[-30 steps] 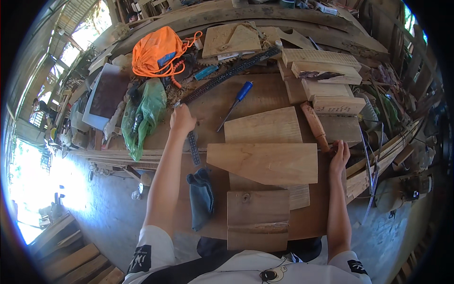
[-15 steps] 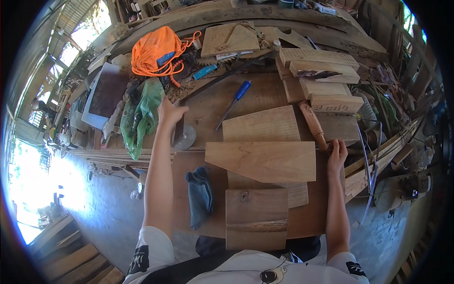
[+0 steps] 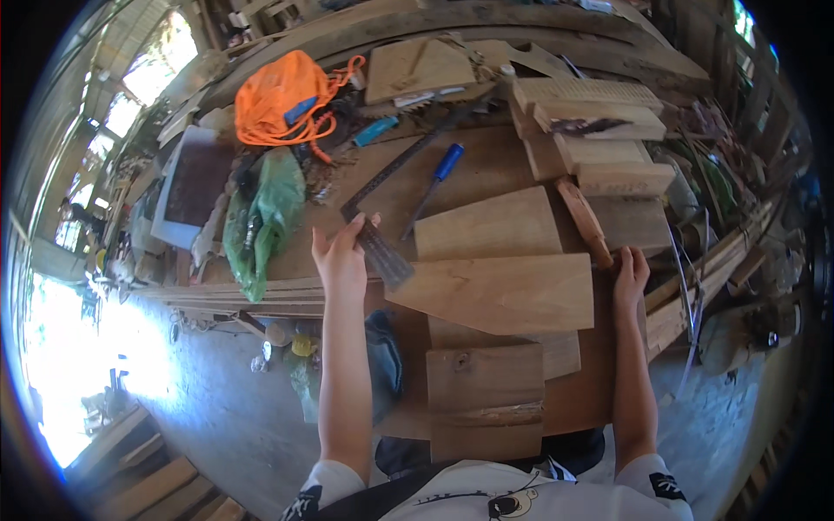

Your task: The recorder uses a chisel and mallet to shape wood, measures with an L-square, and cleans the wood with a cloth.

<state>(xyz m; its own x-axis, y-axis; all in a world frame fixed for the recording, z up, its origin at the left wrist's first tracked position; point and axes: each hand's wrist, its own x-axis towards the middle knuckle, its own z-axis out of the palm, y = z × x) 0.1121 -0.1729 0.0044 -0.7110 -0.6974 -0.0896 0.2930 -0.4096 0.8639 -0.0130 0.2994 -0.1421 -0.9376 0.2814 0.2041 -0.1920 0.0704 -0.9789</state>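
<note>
Cluttered bench; left hand pinches metal square near its corner, sensible hold; likely stiff, light; right hand: can't tell grip.

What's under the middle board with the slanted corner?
Under that board, pale wood shows past its far edge, and more past its near edge. Its middle hides the rest, so I can't tell whether that's one piece or two.

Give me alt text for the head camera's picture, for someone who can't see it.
A person's left hand holds a dark L-shaped ruler near its bend over a cluttered bench; the right hand is by the end of a wooden handle. Between them, boards overlap, with a blue-handled tool beyond and an orange bag farther left.
</note>
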